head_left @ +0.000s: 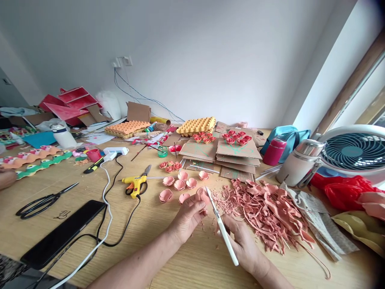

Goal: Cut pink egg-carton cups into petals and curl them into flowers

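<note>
Head view: reckoning clock directions from the small pink cup (202, 195) just above the desk (156, 253), the left hand (190, 218) has its grip closed around that cup, thumb and fingers pinching it near its lower part, while the right hand (245, 243) grasps white-handled scissors (223, 233), their blades lying at the cup's three o'clock edge; whether they touch is hard to tell. The step in hand looks like trimming the rim, judging by the pink scraps (270, 212) heaped at three to four o'clock and the petal-edged cups (179, 185) set out from nine round to twelve. A further snip would call for the left grip to hold the cup steady without crushing it, turning it a little, and for the right to guide the blades along the edge, clear of the left fingertips.
</note>
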The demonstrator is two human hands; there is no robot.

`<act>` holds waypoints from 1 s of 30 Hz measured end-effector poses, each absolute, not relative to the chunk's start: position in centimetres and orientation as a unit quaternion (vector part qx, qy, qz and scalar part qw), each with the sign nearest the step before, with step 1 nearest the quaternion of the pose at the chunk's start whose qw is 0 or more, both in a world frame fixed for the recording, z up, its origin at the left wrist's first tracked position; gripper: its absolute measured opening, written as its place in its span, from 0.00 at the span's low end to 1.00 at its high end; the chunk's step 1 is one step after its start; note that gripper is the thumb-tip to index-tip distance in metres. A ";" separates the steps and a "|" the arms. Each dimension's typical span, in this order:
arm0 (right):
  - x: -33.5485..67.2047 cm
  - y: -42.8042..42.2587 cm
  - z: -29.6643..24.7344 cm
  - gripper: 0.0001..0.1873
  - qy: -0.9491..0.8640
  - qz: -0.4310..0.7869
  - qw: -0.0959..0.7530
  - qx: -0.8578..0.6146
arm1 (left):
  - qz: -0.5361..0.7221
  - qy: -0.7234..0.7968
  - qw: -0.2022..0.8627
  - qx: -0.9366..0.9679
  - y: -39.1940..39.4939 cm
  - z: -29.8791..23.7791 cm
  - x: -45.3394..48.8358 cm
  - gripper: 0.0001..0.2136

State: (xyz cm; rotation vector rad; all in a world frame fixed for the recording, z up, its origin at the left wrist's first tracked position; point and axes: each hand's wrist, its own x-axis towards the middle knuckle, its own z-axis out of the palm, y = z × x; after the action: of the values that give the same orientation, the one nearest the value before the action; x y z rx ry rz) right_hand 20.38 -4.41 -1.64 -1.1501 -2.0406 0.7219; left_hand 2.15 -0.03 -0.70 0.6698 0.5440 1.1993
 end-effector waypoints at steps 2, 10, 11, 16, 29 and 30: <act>20.4 -4.4 -1.7 0.20 -0.780 0.280 0.341 -0.444 | 0.546 0.240 0.738 0.316 0.1 -0.7 2.1 0.11; 20.2 -3.8 -1.4 0.16 -0.687 0.388 0.419 -0.448 | 0.540 0.239 0.749 0.301 -0.1 -0.5 2.0 0.11; 20.2 -3.7 -1.4 0.16 -0.664 0.411 0.436 -0.447 | 0.536 0.238 0.750 0.305 -0.2 -0.5 2.1 0.11; 20.1 -3.4 -1.1 0.19 -0.568 0.507 0.504 -0.408 | 0.492 0.250 0.733 0.398 -0.5 -0.2 2.3 0.10; 20.1 -3.5 -0.7 0.24 -0.528 0.511 0.529 -0.424 | 0.405 0.227 0.707 0.533 -1.0 0.4 3.0 0.18; 20.1 -3.5 -0.7 0.24 -0.535 0.512 0.525 -0.420 | 0.402 0.220 0.710 0.534 -1.0 0.5 2.9 0.18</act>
State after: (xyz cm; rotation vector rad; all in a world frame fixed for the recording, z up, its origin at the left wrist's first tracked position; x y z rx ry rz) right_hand 20.10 -3.48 -0.65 -1.0052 -1.2802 1.2251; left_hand 2.88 -1.02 0.49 1.1847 0.4890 0.8916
